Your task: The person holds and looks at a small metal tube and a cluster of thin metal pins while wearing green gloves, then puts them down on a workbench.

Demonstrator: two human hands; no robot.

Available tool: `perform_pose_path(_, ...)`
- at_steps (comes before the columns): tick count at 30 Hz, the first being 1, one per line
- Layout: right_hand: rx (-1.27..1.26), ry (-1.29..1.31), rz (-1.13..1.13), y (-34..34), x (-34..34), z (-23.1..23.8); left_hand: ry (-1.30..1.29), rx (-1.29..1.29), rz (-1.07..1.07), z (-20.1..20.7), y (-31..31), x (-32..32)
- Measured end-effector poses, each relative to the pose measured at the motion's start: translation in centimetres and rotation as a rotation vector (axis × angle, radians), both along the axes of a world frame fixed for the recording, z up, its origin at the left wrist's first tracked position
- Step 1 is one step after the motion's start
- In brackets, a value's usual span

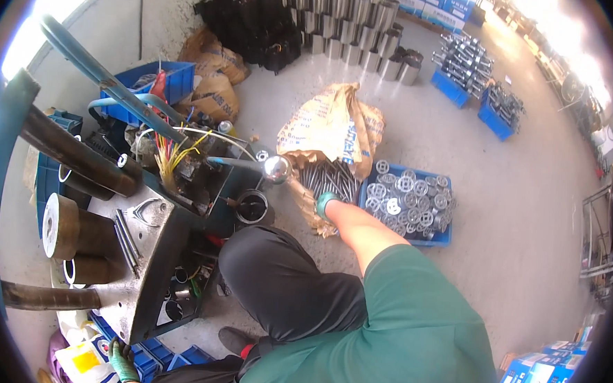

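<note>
My right hand (324,205), in a green glove, reaches down to the open mouth of a brown paper sack (334,127). A bundle of thin metal rods (331,179) lies in the sack, right beside that hand. My forearm and the sack's edge hide most of its fingers, so I cannot make out a grip. At the lower left, my left hand (123,361), also green-gloved, is by a white container with a yellow label (84,360). Its fingers look extended, and no held thing shows. Two metal rods (127,241) lie on the machine's steel table (117,296).
A blue crate of round metal end caps (410,204) stands right of the sack. The press machine's lever with a ball knob (276,169) juts toward the sack. Stacked metal cylinders (350,27) stand at the back. Blue bins of shafts (462,68) sit at the far right.
</note>
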State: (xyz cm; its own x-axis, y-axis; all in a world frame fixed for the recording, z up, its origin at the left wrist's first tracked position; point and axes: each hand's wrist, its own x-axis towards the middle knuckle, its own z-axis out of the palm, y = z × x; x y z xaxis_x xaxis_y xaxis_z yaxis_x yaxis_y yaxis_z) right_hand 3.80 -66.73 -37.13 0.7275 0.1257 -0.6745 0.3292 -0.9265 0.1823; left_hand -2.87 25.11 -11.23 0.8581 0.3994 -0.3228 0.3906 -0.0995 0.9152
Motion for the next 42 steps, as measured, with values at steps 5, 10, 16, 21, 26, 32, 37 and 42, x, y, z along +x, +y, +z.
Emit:
perform_pose_path(5,-0.104,-0.021,-0.241,2.7,3.5,3.6,-0.084,0.042,0.023,2.8,-3.5,-0.3)
perform_pose_path(10,0.306,-0.589,-0.442,-2.5,6.1,7.7,-0.404,-0.208,0.137,5.6,-8.2,5.1)
perform_pose_path(16,-0.147,0.104,0.202,3.8,5.3,24.8,-0.678,-0.331,0.203,10.7,-10.8,6.3)
perform_pose_path(21,0.108,-0.153,0.251,8.6,6.3,28.9,-0.626,-0.179,0.355,8.1,-18.5,9.5)
perform_pose_path(26,0.398,-0.338,0.320,21.1,5.3,39.0,-0.450,-0.005,0.023,7.9,-23.5,9.1)
perform_pose_path(32,1.788,-0.491,-0.140,33.2,8.2,36.9,-0.461,0.638,-0.428,7.9,-29.2,10.0)
perform_pose_path(37,2.091,-0.575,-0.406,41.1,12.1,35.0,-0.466,0.784,-0.552,8.8,-30.7,10.1)
perform_pose_path(42,1.933,-0.802,-0.549,42.5,14.8,28.5,-0.452,0.788,-0.553,8.5,-31.3,10.8)
